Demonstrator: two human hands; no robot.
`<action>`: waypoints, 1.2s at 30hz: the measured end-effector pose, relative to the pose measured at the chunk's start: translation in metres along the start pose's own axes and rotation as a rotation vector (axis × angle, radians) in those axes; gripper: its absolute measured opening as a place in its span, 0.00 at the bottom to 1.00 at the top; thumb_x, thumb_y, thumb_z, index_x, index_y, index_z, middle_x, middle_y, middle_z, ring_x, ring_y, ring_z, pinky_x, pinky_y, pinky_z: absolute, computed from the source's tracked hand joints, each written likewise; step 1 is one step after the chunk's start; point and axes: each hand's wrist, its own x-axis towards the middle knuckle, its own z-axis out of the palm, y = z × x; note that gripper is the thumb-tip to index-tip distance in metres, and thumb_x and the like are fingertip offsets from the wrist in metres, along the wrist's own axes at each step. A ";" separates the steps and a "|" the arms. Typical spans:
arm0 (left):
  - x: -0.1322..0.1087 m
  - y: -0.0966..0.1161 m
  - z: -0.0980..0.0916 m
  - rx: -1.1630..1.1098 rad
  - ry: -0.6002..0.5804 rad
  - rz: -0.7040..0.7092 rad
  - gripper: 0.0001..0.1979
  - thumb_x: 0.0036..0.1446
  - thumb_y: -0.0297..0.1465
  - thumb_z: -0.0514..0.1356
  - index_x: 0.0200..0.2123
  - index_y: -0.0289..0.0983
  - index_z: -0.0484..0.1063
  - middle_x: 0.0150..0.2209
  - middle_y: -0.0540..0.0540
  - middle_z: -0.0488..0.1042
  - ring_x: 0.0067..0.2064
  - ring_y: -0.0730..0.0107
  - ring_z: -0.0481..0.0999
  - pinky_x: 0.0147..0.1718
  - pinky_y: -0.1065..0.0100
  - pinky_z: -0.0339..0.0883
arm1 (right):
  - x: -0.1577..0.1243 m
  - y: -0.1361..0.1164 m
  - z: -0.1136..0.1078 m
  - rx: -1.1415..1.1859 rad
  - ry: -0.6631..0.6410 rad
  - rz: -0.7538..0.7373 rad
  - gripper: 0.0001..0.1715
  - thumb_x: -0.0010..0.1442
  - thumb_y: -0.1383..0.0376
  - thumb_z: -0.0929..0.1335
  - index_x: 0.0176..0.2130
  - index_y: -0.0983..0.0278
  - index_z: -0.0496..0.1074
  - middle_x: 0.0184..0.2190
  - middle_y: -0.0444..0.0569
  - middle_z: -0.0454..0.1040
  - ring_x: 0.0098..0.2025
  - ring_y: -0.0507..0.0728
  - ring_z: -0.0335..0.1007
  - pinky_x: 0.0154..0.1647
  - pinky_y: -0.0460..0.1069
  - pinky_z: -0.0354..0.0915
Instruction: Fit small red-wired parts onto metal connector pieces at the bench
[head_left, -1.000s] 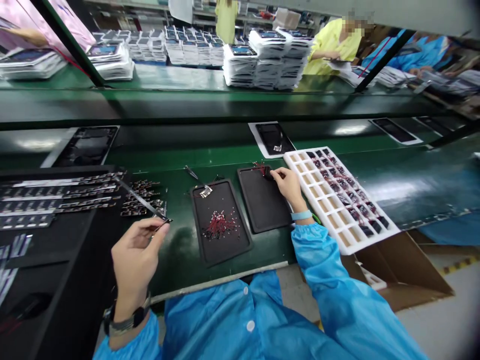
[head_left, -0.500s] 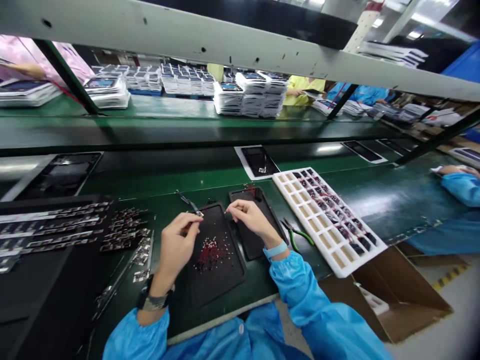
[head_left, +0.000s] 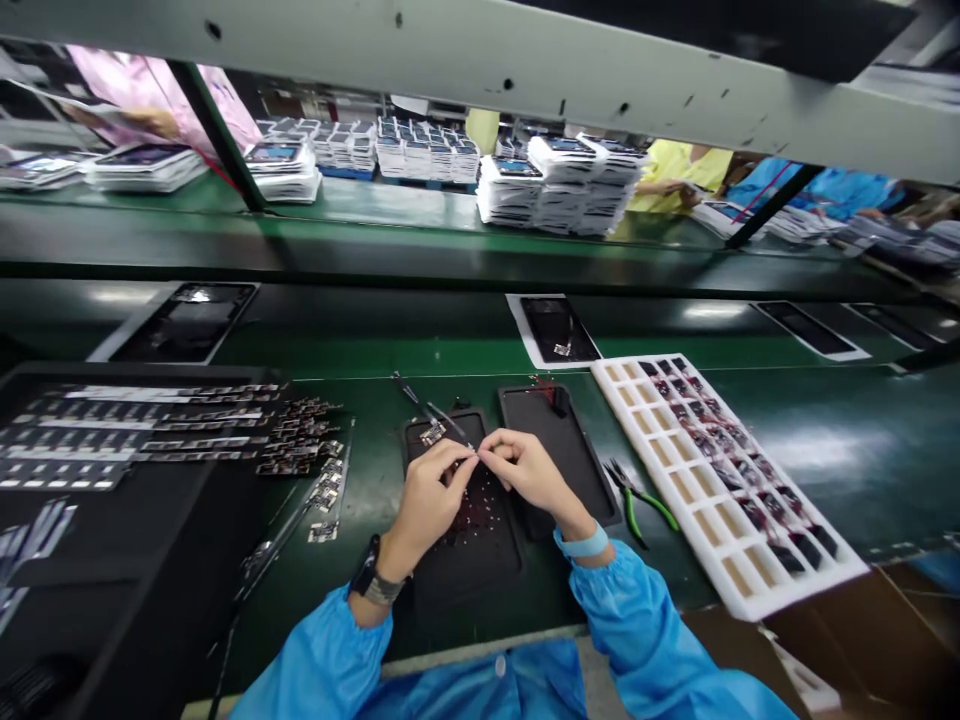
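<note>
Item: bench station, head view.

L hand (head_left: 427,495) – fingertips pinched on tweezers (head_left: 448,423), tips pointing up-left over the near black tray (head_left: 499,560). Watch on wrist.
R hand (head_left: 529,470) – thumb and forefinger pressed together, tips meeting the L fingertips; looks to pinch a tiny part, too small to identify. Blue band on wrist.
Small part: between the two sets of fingertips, above the near tray, off the surface.
Near tray also holds a heap of red wired bits (head_left: 480,510), partly under the hands, and a small board (head_left: 433,434) at its far end.
Second black tray (head_left: 570,470) just R of it, red bits in the far corner.
White compartment tray (head_left: 731,570) further R, one side filled w/ dark pieces.
Green-handled cutters (head_left: 637,492) between the second black tray & the white one.
Component strips (head_left: 150,440) at L.

Step, as judged: fine positioning/joining of the part, hand to hand. Next move calls for steady tips, light squeeze, small motion only.
</note>
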 end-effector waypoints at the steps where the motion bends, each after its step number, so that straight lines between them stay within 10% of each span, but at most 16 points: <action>1: 0.000 0.000 0.000 0.001 0.001 -0.015 0.07 0.68 0.30 0.61 0.38 0.37 0.79 0.37 0.45 0.80 0.36 0.68 0.78 0.36 0.68 0.69 | -0.001 -0.001 0.000 -0.002 -0.029 0.002 0.21 0.67 0.49 0.70 0.41 0.66 0.74 0.16 0.37 0.66 0.20 0.49 0.57 0.25 0.46 0.52; 21: 0.008 -0.008 0.003 -0.253 0.113 -0.288 0.10 0.59 0.30 0.68 0.45 0.37 0.78 0.37 0.44 0.80 0.34 0.69 0.77 0.34 0.67 0.68 | 0.003 0.013 -0.021 -0.184 0.078 -0.061 0.19 0.62 0.49 0.74 0.38 0.63 0.80 0.18 0.39 0.56 0.21 0.50 0.49 0.23 0.49 0.45; 36: 0.014 -0.003 -0.012 -0.700 0.044 -0.616 0.15 0.46 0.34 0.75 0.34 0.32 0.80 0.25 0.46 0.79 0.23 0.75 0.73 0.26 0.70 0.65 | 0.001 -0.003 -0.002 -0.129 0.127 -0.130 0.16 0.61 0.53 0.75 0.35 0.64 0.81 0.26 0.47 0.76 0.28 0.54 0.66 0.31 0.50 0.63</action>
